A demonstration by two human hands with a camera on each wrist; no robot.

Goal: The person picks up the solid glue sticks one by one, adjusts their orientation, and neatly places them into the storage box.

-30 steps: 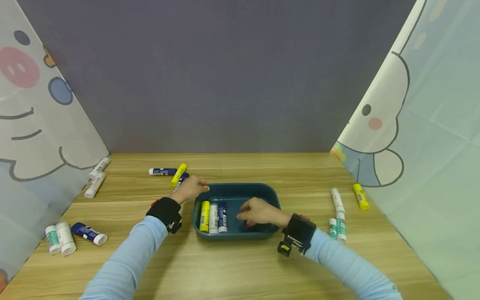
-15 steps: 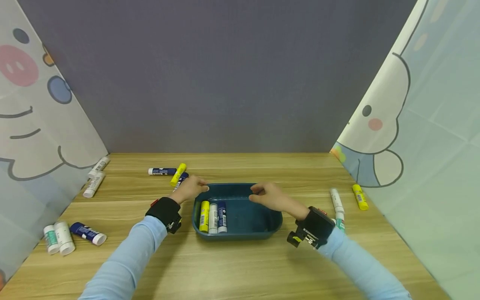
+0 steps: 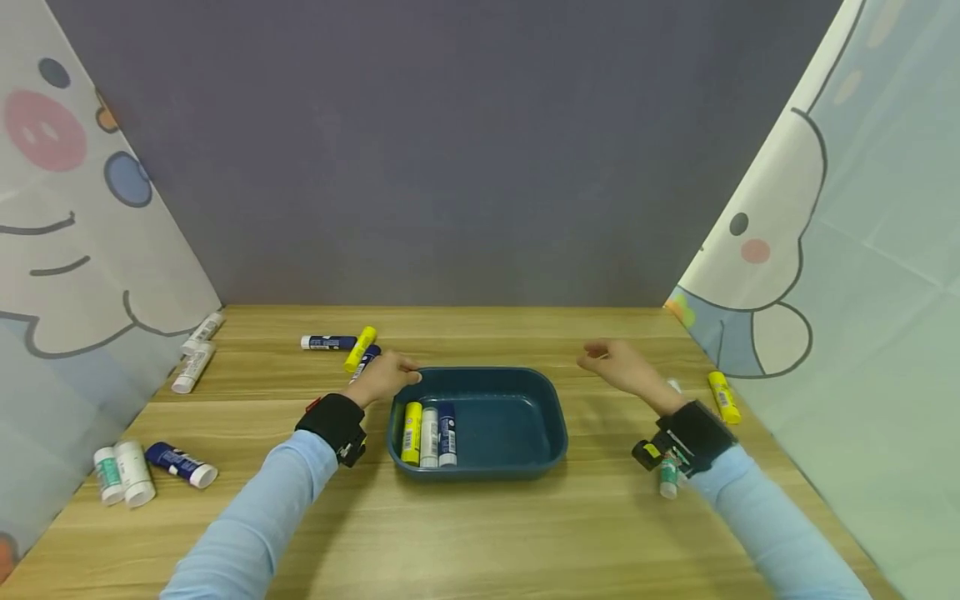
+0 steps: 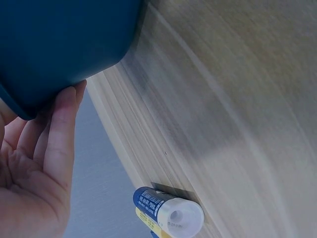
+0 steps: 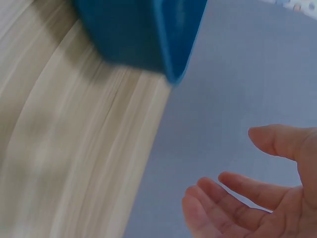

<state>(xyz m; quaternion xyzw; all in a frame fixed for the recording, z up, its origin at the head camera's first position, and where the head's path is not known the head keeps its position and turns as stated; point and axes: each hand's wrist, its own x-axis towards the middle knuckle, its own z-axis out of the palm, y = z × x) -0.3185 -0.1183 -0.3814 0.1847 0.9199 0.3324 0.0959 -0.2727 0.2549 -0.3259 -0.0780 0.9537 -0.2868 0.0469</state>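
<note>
A dark blue bin (image 3: 506, 429) holds a yellow glue stick (image 3: 412, 433), a white one (image 3: 429, 437) and a navy one (image 3: 447, 433), side by side at its left end. My left hand (image 3: 378, 379) grips the bin's back left corner; in the left wrist view its fingers (image 4: 62, 124) lie against the outer wall of the bin (image 4: 59, 44). Right of the bin, apart from it, my right hand (image 3: 622, 365) hovers holding nothing. Thumb and fingers stand spread apart on that hand (image 5: 257, 193) in the right wrist view.
Navy (image 3: 328, 342) and yellow (image 3: 361, 348) sticks lie behind my left hand, with another navy one. Several sticks lie at the far left, including a navy one (image 3: 182, 464). At right are a yellow stick (image 3: 723, 397) and green-white ones (image 3: 669, 479), partly under my right wrist.
My right hand has come up out of the bin and moved right, past its right end. The left hand stays at the corner, and the three sticks inside have not moved.
</note>
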